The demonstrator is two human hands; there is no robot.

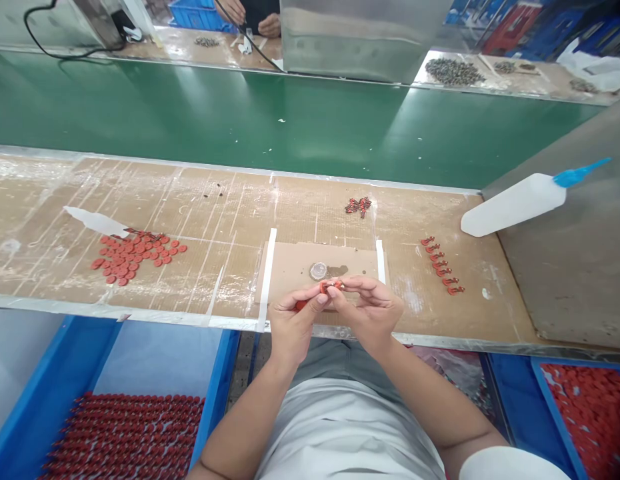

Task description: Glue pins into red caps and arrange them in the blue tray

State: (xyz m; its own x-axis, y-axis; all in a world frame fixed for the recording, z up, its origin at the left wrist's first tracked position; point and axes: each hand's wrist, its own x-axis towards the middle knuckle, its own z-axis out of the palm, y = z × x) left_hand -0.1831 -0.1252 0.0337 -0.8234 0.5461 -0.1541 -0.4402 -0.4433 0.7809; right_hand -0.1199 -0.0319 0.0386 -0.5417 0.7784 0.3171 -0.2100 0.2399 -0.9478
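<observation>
Above the front edge of the bench, my left hand (294,321) and my right hand (373,312) meet fingertip to fingertip. Pinched in my left fingers is a small red plastic part (323,287); more red shows at the palm side, mostly hidden. The right thumb and fingers close on a small red piece with a shiny metal end (339,285), touching the left hand's part. Whether the two are joined I cannot tell. Just beyond my fingers, a small round metal-rimmed dish (319,270) sits on a cardboard pad (295,260) beside a dark stain.
Red discs (135,257) lie in a pile at left near a white pouch (96,221). Small red-dark parts (358,207) are heaped behind the pad. Right, red assemblies (442,267) form a row before a white squeeze bottle (515,203). Another person's hands (269,25) are across the green belt (190,113).
</observation>
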